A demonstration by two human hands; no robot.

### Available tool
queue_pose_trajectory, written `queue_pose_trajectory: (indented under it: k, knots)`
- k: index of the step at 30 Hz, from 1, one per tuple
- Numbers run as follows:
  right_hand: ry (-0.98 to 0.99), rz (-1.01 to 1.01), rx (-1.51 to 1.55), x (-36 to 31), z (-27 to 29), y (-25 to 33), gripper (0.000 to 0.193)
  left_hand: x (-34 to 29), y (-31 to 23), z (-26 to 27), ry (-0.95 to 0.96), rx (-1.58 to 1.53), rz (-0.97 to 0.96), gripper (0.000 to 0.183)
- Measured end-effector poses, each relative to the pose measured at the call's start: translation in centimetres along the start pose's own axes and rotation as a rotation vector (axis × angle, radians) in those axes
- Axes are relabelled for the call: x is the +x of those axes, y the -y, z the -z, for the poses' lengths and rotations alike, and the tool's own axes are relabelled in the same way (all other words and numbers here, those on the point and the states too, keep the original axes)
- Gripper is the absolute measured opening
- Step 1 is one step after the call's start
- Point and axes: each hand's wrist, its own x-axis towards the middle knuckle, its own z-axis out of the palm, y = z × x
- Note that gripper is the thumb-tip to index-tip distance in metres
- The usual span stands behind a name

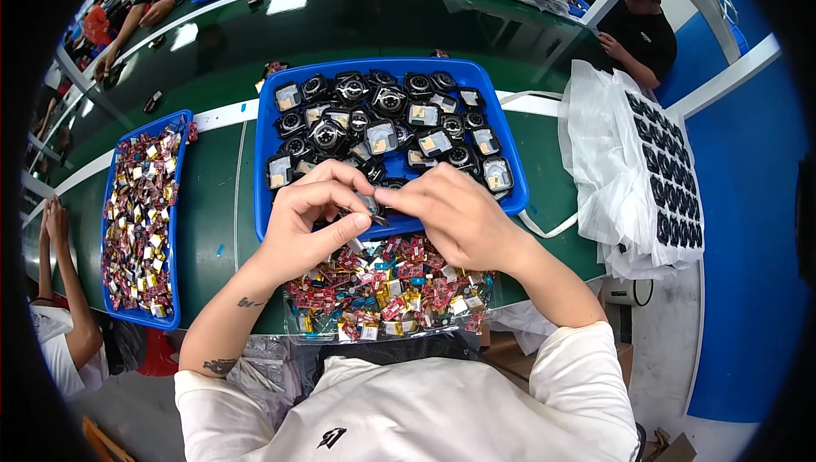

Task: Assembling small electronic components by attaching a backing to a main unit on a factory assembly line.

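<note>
Over the near edge of a blue tray (264,135), my two hands meet fingertip to fingertip. My left hand (316,214) is closed in a pinch on a small dark watch case (374,210), mostly hidden by the fingers. My right hand (459,214) reaches in from the other side, its fingertips closed together against that piece; what they grip is hidden. Several black watch cases (389,100) fill the tray, some showing round backs, others grey and beige insides. Just below my hands lies a heap of small red circuit boards (408,279) with silver and yellow batteries.
A second blue tray (176,232) of similar boards stands at the left. White packing sheets (595,164) and a sheet of black watch frames (667,173) lie at the right. Beyond runs a green conveyor (408,28), with other people across it and at the left.
</note>
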Motion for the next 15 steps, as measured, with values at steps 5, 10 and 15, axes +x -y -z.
queue_pose_trajectory:
  k: [5, 10, 15]
  knots:
    - [-0.204, -0.245, -0.229, -0.4, 1.1, -3.6, 0.014, -0.1, -0.2, 0.1, 0.010, 0.007, 0.050, 0.008]
    - [-0.015, -0.426, -0.307, 0.1, 1.2, -3.4, 0.010, -0.2, -0.4, 0.1, 0.010, -0.007, 0.067, 0.007]
    - [-0.141, -0.340, -0.329, 0.0, 0.7, -3.8, 0.007, -0.1, -0.4, 0.1, 0.036, 0.028, 0.046, 0.005]
